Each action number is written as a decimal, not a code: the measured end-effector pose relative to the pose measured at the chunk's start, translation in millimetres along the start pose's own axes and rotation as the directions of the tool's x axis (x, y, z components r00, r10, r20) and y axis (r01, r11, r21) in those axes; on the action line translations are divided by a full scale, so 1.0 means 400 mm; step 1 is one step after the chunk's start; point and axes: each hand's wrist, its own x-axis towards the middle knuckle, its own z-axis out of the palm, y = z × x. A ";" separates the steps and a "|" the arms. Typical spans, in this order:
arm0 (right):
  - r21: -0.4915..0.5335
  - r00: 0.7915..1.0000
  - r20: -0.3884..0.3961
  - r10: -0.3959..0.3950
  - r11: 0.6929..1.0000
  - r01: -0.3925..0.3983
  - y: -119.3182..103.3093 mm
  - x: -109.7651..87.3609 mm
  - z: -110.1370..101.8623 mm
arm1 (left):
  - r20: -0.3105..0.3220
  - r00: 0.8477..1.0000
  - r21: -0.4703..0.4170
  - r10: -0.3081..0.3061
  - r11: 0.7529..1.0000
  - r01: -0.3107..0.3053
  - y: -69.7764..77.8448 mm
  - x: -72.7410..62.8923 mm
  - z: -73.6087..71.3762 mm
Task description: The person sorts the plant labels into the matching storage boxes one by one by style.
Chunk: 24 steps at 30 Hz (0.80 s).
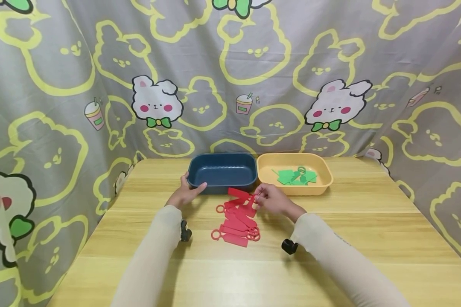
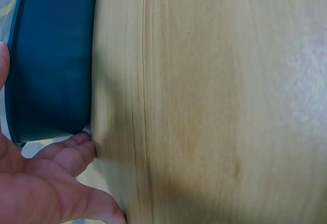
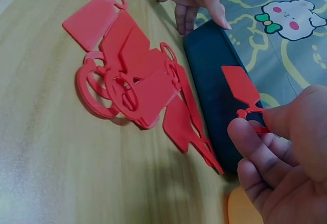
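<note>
Between its thumb and index finger, my right hand (image 1: 274,199) pinches a red plastic tag (image 3: 240,83) by the ring at its end. The tag's flat part points toward the dark blue bin (image 1: 223,175) and overlaps its front wall in the right wrist view. My left hand (image 1: 184,191) grips that bin's front left corner, its thumb by the rim and its fingers round the end. Several more red tags (image 1: 239,221), flat with ring ends, lie in a loose, overlapping pile on the table in front of the bin.
A yellow bin (image 1: 322,189) stands right beside the blue one, with green tags (image 1: 309,176) of a similar kind inside. Both bins sit at the back of the wooden table (image 1: 230,277), close to a patterned curtain (image 1: 211,55).
</note>
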 end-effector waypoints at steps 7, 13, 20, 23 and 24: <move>0.021 0.998 -0.036 -0.046 0.999 0.047 -0.010 0.001 -0.014 | -0.004 1.000 0.002 0.011 1.000 -0.011 0.005 -0.009 0.002; 0.072 0.996 -0.033 -0.081 0.994 0.083 -0.008 0.008 -0.022 | -0.006 1.000 -0.060 0.027 0.998 -0.027 -0.001 -0.003 0.006; 0.086 0.997 -0.036 -0.069 0.994 0.072 -0.020 0.014 -0.023 | -0.007 1.000 -0.052 0.025 0.998 -0.026 -0.006 0.002 0.009; 0.074 0.997 -0.039 -0.071 0.994 0.074 -0.024 0.017 -0.027 | -0.005 1.000 -0.047 0.025 0.999 -0.025 -0.006 0.002 0.009; 0.071 0.997 -0.039 -0.072 0.995 0.075 -0.026 0.019 -0.028 | -0.004 1.000 -0.048 0.022 0.999 -0.022 -0.007 0.002 0.009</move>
